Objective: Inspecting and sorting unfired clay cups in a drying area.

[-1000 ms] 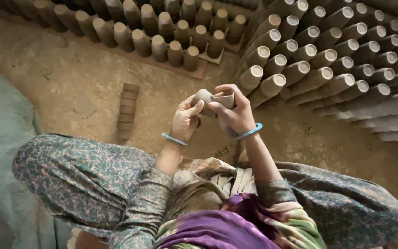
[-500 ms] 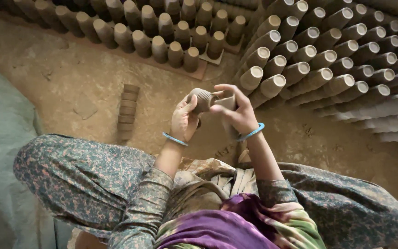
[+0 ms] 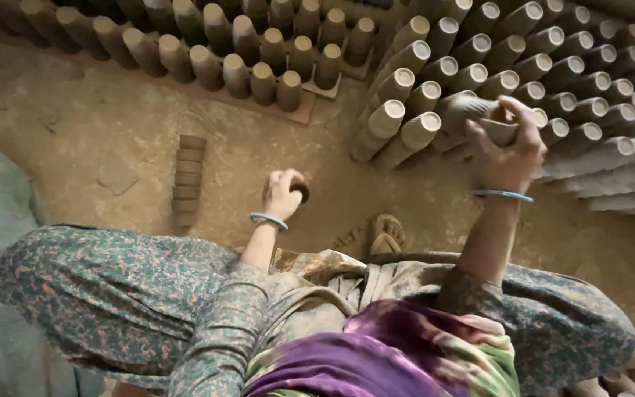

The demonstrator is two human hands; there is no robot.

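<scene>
Nearest to the camera, the person is squatting in patterned green trousers (image 3: 112, 294) with a purple cloth (image 3: 376, 345) over the lap, and one sandal (image 3: 387, 235) is showing between the knees.

A little further, the left hand (image 3: 282, 195) is resting low over the dirt floor (image 3: 97, 147) and is closing around a small dark round piece (image 3: 301, 192); I cannot tell if it is a lid or a lump of clay. The right hand (image 3: 505, 147) is raised to the right, with the fingers curling around a clay cup (image 3: 497, 131), which it is holding against the near edge of the stacked cups (image 3: 494, 66). Both wrists are wearing a thin blue bangle.

In my judgement the risk is here: the cup is looking like unfired clay, so a hard squeeze could be denting its thin wall. Also the hand is working very close to the stack, and a push with the wrist could be making the leaning columns slide or roll.

The cups are matte, dusty, grey-brown, tapered, with pale round bottoms facing out. A short pile of flat clay discs (image 3: 187, 173) is standing on the floor to the left. Furthest, rows of upright cups (image 3: 259, 51) are standing on a board along the far edge.
</scene>
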